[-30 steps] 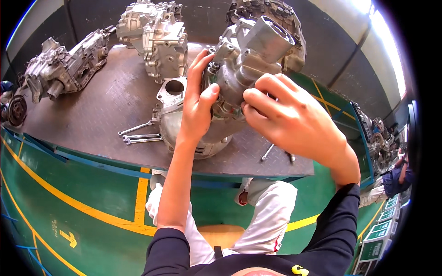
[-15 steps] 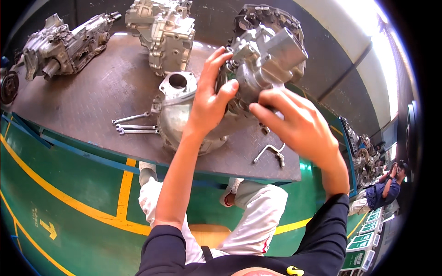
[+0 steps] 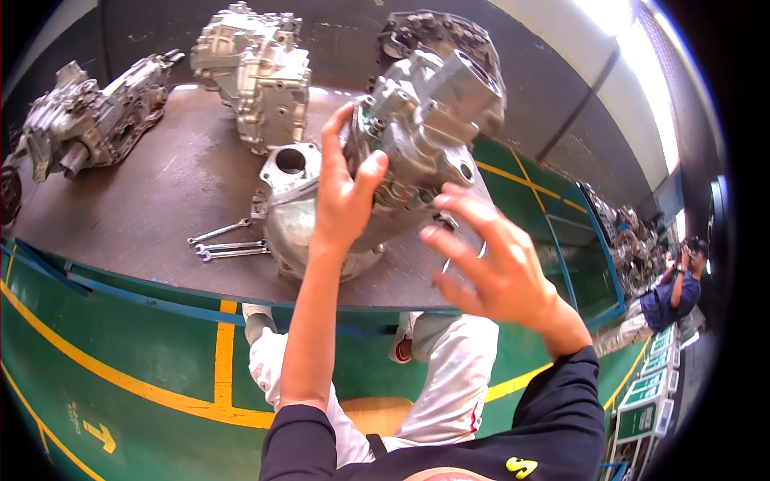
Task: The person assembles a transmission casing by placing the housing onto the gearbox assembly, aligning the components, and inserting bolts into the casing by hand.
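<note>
A grey cast-metal gearbox housing (image 3: 433, 120) stands at the table's near right part, joined to a wide bell-shaped casing (image 3: 301, 228) below it. My left hand (image 3: 346, 188) grips the left edge of the gearbox housing, thumb toward me and fingers round the far side. Just off its near right side, my right hand (image 3: 493, 268) is open with its fingers apart and slightly smeared by motion. I see nothing in its grasp. Part of a thin metal tool shows behind the right fingers. Several wrenches (image 3: 233, 248) lie left of the bell-shaped casing.
Behind stand a silver gearbox (image 3: 257, 80), a darker housing (image 3: 441, 36) and, far left, a long gearbox (image 3: 92, 116). The metal table (image 3: 152, 216) has a blue frame edge. Far right, a person (image 3: 674, 297) stands by a rack of metal parts (image 3: 634, 228).
My right hand has come away from the gearbox housing, down toward me, and its fingers have spread. My left hand stays on the housing. The whole view has shifted slightly.
</note>
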`<state>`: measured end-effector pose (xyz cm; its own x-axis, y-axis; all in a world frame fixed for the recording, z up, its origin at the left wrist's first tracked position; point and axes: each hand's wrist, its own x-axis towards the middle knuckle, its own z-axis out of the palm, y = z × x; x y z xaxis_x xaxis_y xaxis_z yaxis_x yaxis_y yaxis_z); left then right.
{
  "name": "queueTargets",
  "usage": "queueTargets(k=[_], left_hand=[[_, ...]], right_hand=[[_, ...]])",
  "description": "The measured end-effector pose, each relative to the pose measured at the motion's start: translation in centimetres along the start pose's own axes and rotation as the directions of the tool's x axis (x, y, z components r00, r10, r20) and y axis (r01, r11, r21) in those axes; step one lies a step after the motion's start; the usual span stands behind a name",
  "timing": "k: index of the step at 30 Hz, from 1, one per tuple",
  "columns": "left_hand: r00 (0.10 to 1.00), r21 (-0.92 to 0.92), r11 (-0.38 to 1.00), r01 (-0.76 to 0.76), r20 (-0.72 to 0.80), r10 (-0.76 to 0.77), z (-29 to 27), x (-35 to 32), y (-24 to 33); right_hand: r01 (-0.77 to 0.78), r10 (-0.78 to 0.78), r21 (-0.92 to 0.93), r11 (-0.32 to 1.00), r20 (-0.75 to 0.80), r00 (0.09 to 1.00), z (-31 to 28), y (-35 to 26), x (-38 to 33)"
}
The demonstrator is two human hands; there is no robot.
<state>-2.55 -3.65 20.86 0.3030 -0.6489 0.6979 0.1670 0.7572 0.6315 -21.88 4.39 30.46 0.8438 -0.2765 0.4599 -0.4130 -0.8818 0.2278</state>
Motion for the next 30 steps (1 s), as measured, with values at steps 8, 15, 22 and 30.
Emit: queueTargets(k=[8,15,22,30], left_hand=[[1.0,-0.027,1.0,0.011,-0.006,-0.012,0.5,0.4,-0.5],[1.0,0.018,0.999,0.027,-0.009,-0.027,0.6,0.5,-0.4],[1.0,0.025,1.0,-0.014,-0.027,0.015,0.4,0.4,-0.4],[0.997,0.062,0.995,-0.079,0.028,0.078,1.1,0.4,-1.5]], right_hand=[[-0.467,0.462,-0.09,0.88,-0.073,0.884,7.3,11.0,-12.5],[-0.826,0.797,0.028,0.563,0.245,0.551,17.2,17.6,-24.3],[-0.758,0.751,-0.018,0.652,0.153,0.642,25.5,22.1,-18.6],[-0.721,0.717,-0.09,0.687,-0.078,0.692,32.0,25.2,-18.0]])
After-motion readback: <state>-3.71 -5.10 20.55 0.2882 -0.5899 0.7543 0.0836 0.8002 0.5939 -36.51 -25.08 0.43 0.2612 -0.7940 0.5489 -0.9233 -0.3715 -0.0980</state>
